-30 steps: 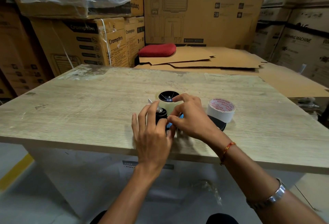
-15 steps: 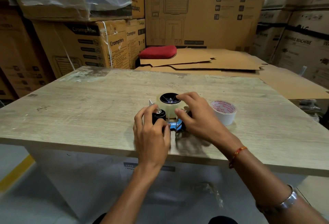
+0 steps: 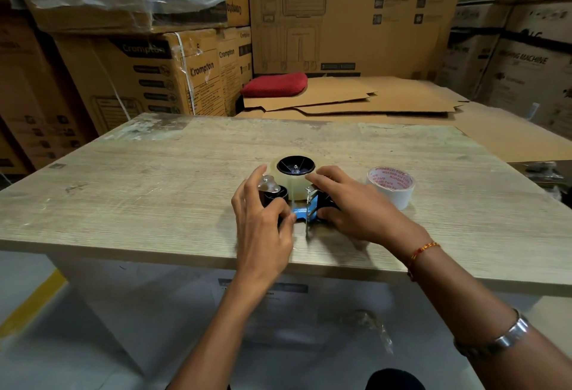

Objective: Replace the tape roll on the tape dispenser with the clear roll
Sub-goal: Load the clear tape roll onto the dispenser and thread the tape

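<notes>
Two hands work at a tape dispenser that lies on its side near the front edge of a pale wooden table. The clear roll sits on the dispenser's black hub, its open centre facing up, with the small metal axle showing in the middle. The left hand reaches in from the near side; its thumb and a fingertip are pressed together on a thin strip of clear tape that runs from the roll toward the blue plate of the dispenser, while its other fingers stretch up beside the black roller and its small metal bracket. The right hand is curled over the right part of the dispenser, forefinger lying along the edge of the clear roll and thumb tucked under by the blue plate, so that it holds the tool's body in place; the handle is hidden beneath the palm. A white roll with red lettering inside its core lies flat on the table just to the right of that hand, apart from the dispenser. The right wrist wears an orange thread, and a metal bangle sits further up the forearm. Behind the table, flattened cardboard sheets are piled with a red cushion at their left end, and stacked cartons fill the background.
</notes>
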The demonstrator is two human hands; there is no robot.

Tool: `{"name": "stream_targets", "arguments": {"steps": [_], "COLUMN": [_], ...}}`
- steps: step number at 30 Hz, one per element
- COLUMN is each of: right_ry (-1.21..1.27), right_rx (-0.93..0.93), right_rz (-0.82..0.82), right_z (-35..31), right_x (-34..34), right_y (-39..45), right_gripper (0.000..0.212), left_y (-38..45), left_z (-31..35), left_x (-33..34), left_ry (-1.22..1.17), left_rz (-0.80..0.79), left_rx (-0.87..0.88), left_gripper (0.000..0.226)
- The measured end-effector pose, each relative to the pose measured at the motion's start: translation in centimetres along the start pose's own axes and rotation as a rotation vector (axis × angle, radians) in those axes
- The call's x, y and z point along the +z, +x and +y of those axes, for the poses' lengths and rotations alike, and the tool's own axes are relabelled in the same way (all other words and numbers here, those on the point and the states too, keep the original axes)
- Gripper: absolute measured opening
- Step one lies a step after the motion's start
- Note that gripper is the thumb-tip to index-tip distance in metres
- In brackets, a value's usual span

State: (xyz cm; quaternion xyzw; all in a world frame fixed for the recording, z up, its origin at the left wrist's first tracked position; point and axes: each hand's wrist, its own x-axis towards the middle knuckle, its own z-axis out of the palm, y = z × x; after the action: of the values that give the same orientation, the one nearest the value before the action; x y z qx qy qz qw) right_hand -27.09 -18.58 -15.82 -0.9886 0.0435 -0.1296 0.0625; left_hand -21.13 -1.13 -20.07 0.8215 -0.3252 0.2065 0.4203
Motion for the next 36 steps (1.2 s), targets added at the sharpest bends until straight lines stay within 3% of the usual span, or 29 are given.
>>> {"name": "stream_targets", "arguments": {"steps": [9,16,20,30,36], "right_ry": [0.041,0.106,0.057,0.026,-0.012], "right_rx": [0.004,-0.013,-0.004,0.015,0.013], "right_rz": [-0.024,-0.014,-0.018,-0.055,-0.031], "right_z": [-0.1,0.4,0.1,-0.2,-0.1], "right_x": [-0.2,-0.2,0.0,0.0,0.3], "right_y": [0.5,0.5,0.8,1.2,1.3], "right_gripper": [0.065,0.065,0.064,0.068,0.068], "left_y": [-0.8,-1.3,-1.0,0.4,0.9], "left_z": [-0.2,-1.4,-1.9,-2.7,-3.0], "left_x": [-1.9,-3.2,-3.3,-3.2,-3.5], "left_ry": [-0.211,-0.077,-0.089,-0.169,-0.141], "left_rz": [-0.042,0.009,-0.065,-0.104,-0.161], "left_rx": [-0.039,-0.087,-0.041,-0.22,-0.202], "left_gripper": [0.021,0.012,0.011,0.013,0.008]}}
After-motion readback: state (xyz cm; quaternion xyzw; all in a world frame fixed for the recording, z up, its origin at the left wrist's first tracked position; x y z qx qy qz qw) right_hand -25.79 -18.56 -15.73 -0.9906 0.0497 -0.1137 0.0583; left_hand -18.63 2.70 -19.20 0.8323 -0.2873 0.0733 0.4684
